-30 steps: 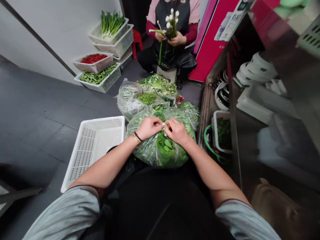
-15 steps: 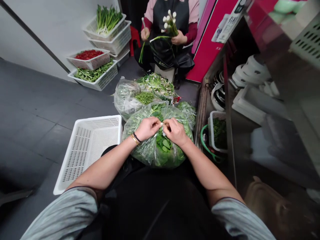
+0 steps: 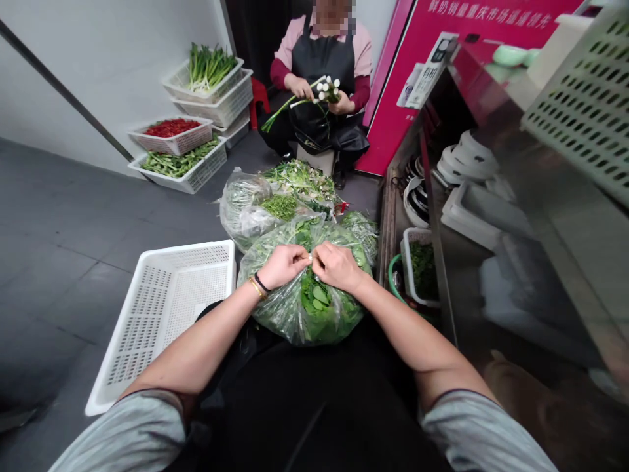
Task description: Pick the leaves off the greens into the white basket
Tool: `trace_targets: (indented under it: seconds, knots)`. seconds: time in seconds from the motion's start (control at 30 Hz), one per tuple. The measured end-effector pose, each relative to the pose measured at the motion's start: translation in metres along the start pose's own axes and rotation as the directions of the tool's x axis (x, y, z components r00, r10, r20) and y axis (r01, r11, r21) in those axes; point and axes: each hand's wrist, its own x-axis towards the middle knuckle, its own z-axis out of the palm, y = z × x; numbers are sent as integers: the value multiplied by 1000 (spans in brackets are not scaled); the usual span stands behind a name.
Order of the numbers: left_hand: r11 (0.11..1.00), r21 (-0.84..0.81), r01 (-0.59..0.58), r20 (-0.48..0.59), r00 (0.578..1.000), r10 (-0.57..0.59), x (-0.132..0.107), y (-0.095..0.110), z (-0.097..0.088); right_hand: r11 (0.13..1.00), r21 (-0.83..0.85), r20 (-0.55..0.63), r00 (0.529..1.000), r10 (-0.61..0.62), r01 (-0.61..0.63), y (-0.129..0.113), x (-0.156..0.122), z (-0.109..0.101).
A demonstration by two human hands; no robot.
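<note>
A clear plastic bag of leafy greens (image 3: 295,308) sits on the floor in front of my knees. My left hand (image 3: 282,265) and my right hand (image 3: 337,267) meet on top of it, both with fingers pinched on the bag's plastic at its mouth. An empty white perforated basket (image 3: 162,314) lies on the floor just left of the bag. A black bracelet and a gold bangle ring my left wrist.
More bags of greens (image 3: 250,206) and a pile of trimmings (image 3: 299,177) lie beyond. A seated person in a black apron (image 3: 322,72) holds scallions. Stacked white baskets (image 3: 196,98) of scallions, red chillies and green beans stand by the wall. A steel counter (image 3: 491,216) with dishes runs along the right.
My hands stay pinched on the bag's mouth. The view has tilted up a little. The other person has lowered the scallion bunch and brought both hands together on it.
</note>
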Motion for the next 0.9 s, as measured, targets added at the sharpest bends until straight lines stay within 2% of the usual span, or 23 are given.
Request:
trace_targets:
  seconds: [0.07,0.17,0.27,0.37,0.5,0.6,0.7,0.77,0.9]
  knots:
    - [998,26,-56,3,998,56,0,-2,-2,994,102,20,999,27,-28,3,2,0]
    - [991,51,-120,43,992,118,0,-3,-8,969,246,36,999,4,-12,7,2,-2]
    - [987,46,-155,102,983,150,1,-2,-11,956,294,33,999,-21,10,8,1,-4]
    - [991,17,-132,73,989,131,2,-1,-10,970,243,66,998,-1,-15,6,1,-6]
    - [1000,29,7,32,999,-8,6,0,-6,996,88,162,987,16,-30,4,1,-3]
    - [997,39,67,9,998,-67,12,3,-9,998,53,127,992,26,-33,3,-1,0]
    - [997,68,48,17,999,-50,19,7,-13,996,65,75,996,48,-53,4,-4,2]
    - [991,118,56,36,998,-61,22,10,-14,995,71,68,996,59,-64,4,-5,3]
    - [967,238,90,-5,996,-91,23,13,-11,996,63,46,997,61,-64,5,-7,5]
